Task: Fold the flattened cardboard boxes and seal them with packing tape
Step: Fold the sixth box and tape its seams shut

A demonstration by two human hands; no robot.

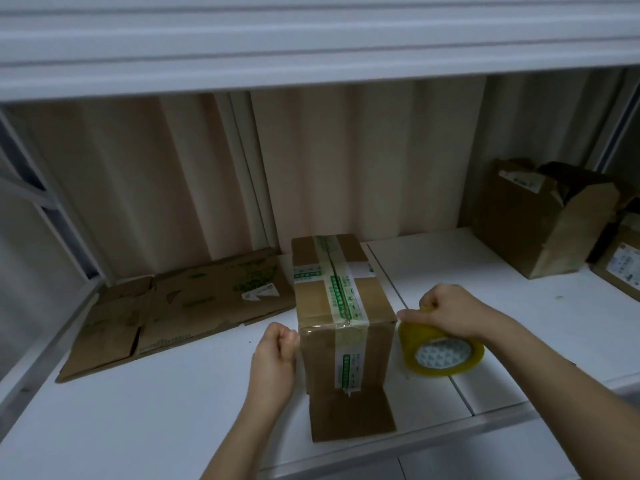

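Right hand (450, 315) grips the yellow tape roll (441, 351) just beside the box (341, 306). Left hand (277, 351) pinches what looks like the clear tape end at the box's left edge. Pull it tight and flat, then press it down. Brown and already crossed with green-printed tape, the box stands on the white worktop (173, 393).

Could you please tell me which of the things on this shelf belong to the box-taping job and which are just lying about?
In use: folded cardboard box; roll of yellowish packing tape, in the right hand; left hand beside the box; flattened cardboard box, waiting.

Lying about: torn open box; labelled box at far right.
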